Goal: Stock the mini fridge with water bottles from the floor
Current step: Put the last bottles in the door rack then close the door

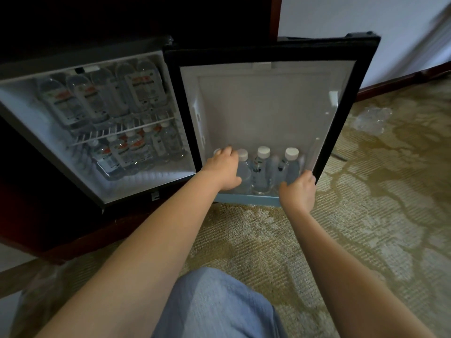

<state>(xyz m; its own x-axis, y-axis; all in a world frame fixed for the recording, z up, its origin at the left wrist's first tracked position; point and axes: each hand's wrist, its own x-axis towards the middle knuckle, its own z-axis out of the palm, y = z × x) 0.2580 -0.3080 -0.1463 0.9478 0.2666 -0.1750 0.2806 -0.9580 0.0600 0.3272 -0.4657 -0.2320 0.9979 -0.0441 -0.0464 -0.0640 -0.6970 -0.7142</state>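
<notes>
**A:** What is worrying you at this point?

**B:** I am watching the door shelf (246, 198). My right hand (299, 191) is gripping its front rail at the right end. My left hand (224, 168) is curling round the leftmost bottle (217, 151). If I am pushing that bottle sideways too hard, it may be tipping its neighbours over the rail, since they are all standing in one tight row. I am also guessing that tugging on the rail could be unseating the shelf.

**A:** And what is holding what?

**B:** The door shelf is carrying four upright bottles with white caps. Inside the mini fridge (29, 106), bottles are lying packed on the wire rack (117, 132), and more are crowding the space beneath it. I am seeing no loose bottles on the carpet (366, 215), only crumpled plastic wrap (372, 120) well off to the right. So the stocking is looking nearly finished.
</notes>
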